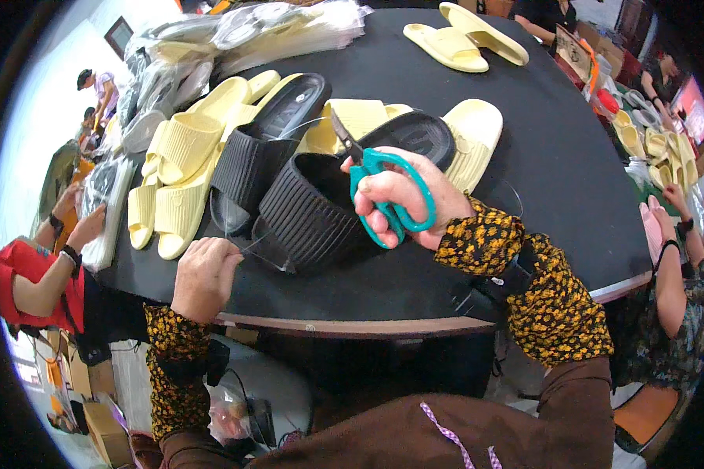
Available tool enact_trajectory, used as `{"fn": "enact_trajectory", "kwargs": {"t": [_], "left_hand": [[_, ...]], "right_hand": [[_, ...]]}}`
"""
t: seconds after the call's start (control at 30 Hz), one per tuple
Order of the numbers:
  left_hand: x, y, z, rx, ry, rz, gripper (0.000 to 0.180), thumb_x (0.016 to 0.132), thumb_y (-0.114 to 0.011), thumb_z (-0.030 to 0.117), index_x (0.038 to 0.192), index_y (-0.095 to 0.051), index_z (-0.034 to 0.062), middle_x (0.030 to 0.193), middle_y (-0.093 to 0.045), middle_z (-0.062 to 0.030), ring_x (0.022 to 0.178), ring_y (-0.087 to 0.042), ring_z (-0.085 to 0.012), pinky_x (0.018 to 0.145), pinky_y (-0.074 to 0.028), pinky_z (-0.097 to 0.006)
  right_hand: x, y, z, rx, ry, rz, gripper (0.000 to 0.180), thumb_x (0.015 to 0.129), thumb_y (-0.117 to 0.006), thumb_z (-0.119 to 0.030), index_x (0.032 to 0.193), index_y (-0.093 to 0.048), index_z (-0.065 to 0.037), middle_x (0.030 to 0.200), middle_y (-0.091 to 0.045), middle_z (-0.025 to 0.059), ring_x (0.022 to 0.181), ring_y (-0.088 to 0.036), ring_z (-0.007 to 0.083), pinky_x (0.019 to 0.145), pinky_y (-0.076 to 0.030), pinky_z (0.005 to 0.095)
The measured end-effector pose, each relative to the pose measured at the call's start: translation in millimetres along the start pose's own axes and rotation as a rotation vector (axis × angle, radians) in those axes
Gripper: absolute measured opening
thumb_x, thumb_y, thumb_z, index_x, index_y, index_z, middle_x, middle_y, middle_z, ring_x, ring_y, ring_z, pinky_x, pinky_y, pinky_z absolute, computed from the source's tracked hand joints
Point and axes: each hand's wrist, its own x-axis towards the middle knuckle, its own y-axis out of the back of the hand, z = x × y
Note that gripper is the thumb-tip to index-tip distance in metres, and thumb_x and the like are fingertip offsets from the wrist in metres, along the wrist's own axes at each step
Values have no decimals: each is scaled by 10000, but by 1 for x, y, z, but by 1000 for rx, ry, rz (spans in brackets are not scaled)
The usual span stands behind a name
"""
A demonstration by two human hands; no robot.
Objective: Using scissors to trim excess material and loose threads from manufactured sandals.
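Head view, centre of frame: 2 black slide sandals on a round black table [524, 156]. The near black slide [309, 211] sits just above the table's lower edge; the far black slide [270, 129] lies up-left of it, touching it. A 3rd black sole [414, 134] pokes out behind the right hand.

Pale yellow slides: approx 4 bunched at left-centre [181, 168], 2 more behind the black ones at centre [477, 137], and 1 separate pair at top right [465, 37]. Exact count in the pile is hard to tell due to overlap.

Clear plastic bags [289, 23]: 1 stack across the top of the frame, plus a looser heap at upper left.

1 pair of teal-handled scissors [383, 195], blades pointing up-left, tips over the near black slide.

Right hand [403, 199]: curled tight, fingers through the scissor loops, gripping them just right of the near black slide.

Left hand [206, 277]: at lower left by the table edge, closed into a loose fist, pinching a thin clear strand [254, 244] that runs to the near black slide.

Other people's arms at the left and right edges of frame.
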Motion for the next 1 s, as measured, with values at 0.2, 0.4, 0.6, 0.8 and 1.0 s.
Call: {"fn": "enact_trajectory", "kwargs": {"t": [0.2, 0.4, 0.6, 0.8, 1.0], "left_hand": [[-61, 3, -9, -61, 183, 47, 68, 751, -586, 33, 734, -521, 29, 704, -553, -115, 698, -540, -304, 640, -427, -375], [-135, -6, 3, -221, 423, -87, 77, 730, -614, 59, 712, -544, 32, 694, -581, -134, 681, -579, -325, 603, -456, -382], [-165, -44, -7, -170, 583, -588, 103, 752, -602, 141, 768, -586, 40, 743, -619, -173, 762, -597, -359, 663, -476, -432], [-155, -39, 2, -156, 603, -517, 141, 781, -602, 132, 854, -604, 12, 797, -617, -203, 762, -606, -354, 684, -485, -388], [-105, 6, 19, -347, 612, 147, 173, 768, -630, 22, 917, -543, 8, 700, -543, -54, 594, -492, -96, 569, -426, -235]], "right_hand": [[1, 2, 1, -14, 23, -7, 356, 787, -544, -124, 1107, -463, 11, 710, -523, 64, 518, -507, 117, 382, -406, 245], [7, 1, 2, 1, 35, -7, 290, 781, -575, -122, 1030, -492, 1, 665, -537, 75, 470, -522, 122, 359, -429, 253], [6, 4, 3, 26, 63, -32, 308, 803, -564, -132, 1063, -479, 10, 690, -532, 76, 495, -518, 119, 366, -414, 254], [4, 3, 4, -11, 49, -28, 326, 807, -569, -140, 1081, -478, 11, 693, -540, 74, 493, -520, 116, 375, -423, 253], [2, 6, 5, -21, 45, -51, 318, 813, -560, -156, 1075, -485, 8, 692, -538, 66, 489, -519, 111, 373, -419, 249]]}}
